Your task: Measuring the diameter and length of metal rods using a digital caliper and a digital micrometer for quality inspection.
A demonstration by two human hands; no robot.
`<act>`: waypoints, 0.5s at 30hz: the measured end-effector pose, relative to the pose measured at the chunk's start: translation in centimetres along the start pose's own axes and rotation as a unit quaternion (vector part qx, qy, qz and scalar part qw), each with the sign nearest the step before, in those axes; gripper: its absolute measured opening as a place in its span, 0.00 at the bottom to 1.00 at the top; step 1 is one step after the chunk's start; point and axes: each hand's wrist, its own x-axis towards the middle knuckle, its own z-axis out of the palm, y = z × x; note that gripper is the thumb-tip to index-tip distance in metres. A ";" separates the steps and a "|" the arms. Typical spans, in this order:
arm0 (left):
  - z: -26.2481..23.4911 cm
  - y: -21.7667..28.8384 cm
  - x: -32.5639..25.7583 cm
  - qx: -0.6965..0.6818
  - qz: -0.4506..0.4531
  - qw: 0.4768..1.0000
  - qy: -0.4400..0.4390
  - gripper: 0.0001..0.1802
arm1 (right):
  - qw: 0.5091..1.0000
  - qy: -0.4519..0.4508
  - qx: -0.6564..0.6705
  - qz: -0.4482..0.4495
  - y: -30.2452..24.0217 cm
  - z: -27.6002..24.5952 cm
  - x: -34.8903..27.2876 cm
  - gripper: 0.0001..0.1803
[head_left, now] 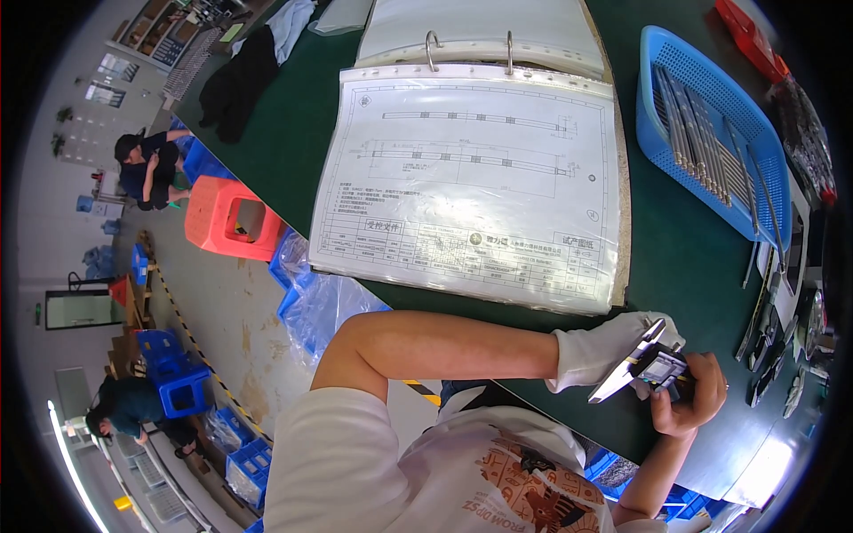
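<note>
My right hand (699,393) grips the caliper (659,366) at its ten o'clock, long edge slanting one-to-seven; whether the left hand (606,346) closes its fingers, I can't tell.

We see glossy, bare metal on the caliper (659,366), matt cloth in the glove (586,352), shiny plastic over the paper drawing (471,195), perforated plastic in the basket (711,84), smooth metal rods (695,138), a smooth tabletop (711,298).

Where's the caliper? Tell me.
At the head view's lower right, the caliper is between the gloved left hand and bare right hand, below the open binder.
</note>
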 end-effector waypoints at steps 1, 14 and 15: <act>0.0 0.0 0.0 0.006 0.000 1.000 0.002 0.11 | 1.000 0.000 0.000 0.000 0.0 0.0 0.0 0.24; -0.1 -0.1 0.2 -0.025 -0.019 0.999 0.008 0.11 | 1.000 -0.002 0.001 0.005 0.0 -0.1 0.0 0.24; -0.1 0.0 0.2 -0.021 -0.018 1.000 0.008 0.11 | 1.000 -0.003 0.001 0.006 0.0 -0.1 0.0 0.24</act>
